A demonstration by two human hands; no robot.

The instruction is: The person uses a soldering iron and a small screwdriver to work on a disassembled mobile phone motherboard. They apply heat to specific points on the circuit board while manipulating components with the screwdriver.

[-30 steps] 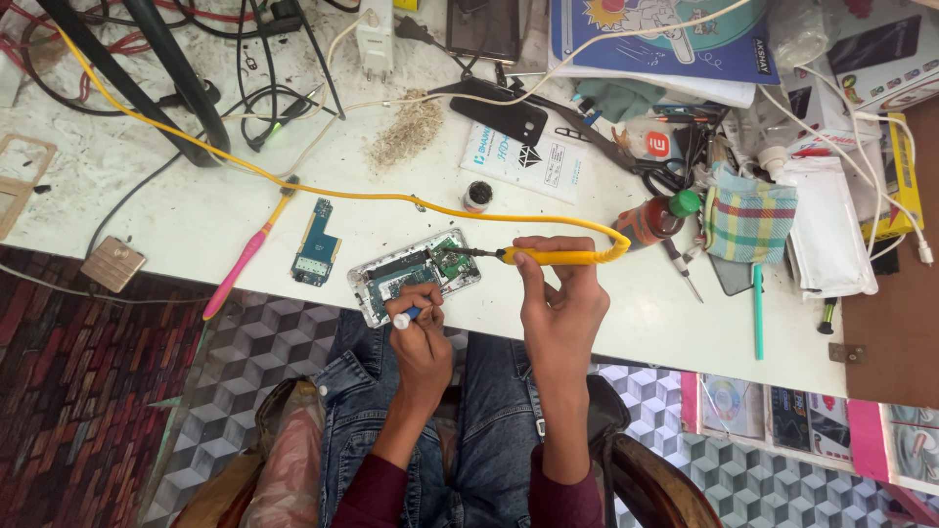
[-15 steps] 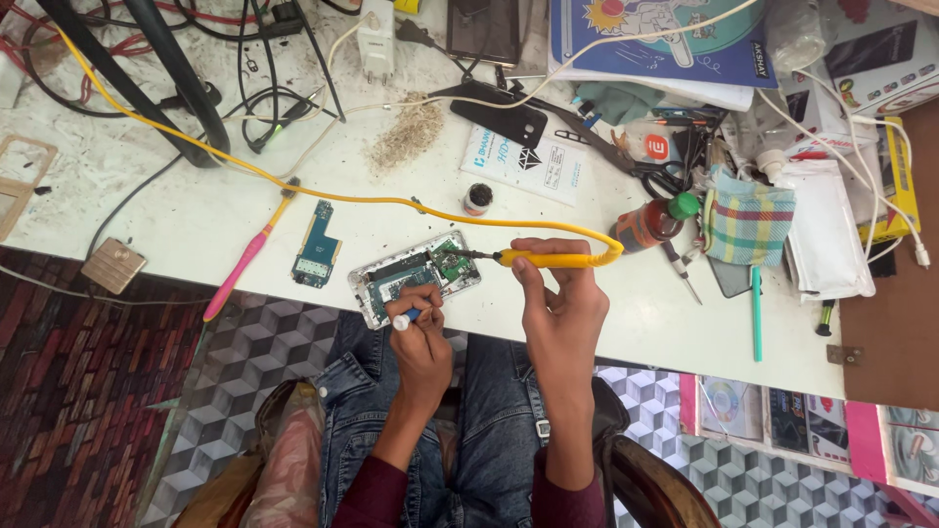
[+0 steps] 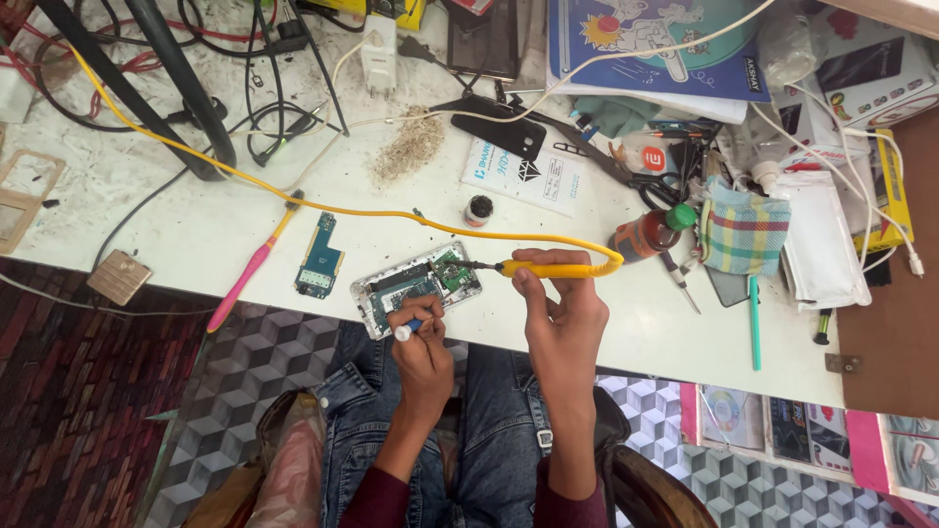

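The right hand (image 3: 565, 311) is clenched round the yellow handle of a soldering iron (image 3: 548, 266), held level like a pen so that its dark tip reaches leftward onto the green circuit board inside an opened phone (image 3: 416, 286). This grip appears chosen for fine control of the tip. The iron's yellow cord (image 3: 293, 200) loops away from that hand, up and across the desk (image 3: 196, 225), well clear of the work.

The left hand (image 3: 423, 344) is closed on a small tool with a white tip and a blue band (image 3: 406, 330), pressed against the near edge of the phone, seemingly to steady it or hold a part in place.

The phone lies at the desk's near edge, directly ahead of the left hand and just left of the right hand. A loose blue circuit board (image 3: 320, 259) lies near, to the left of the phone, with a pink tool (image 3: 249, 269) beyond it. A small dark-lidded pot (image 3: 478, 209) stands just beyond the phone.
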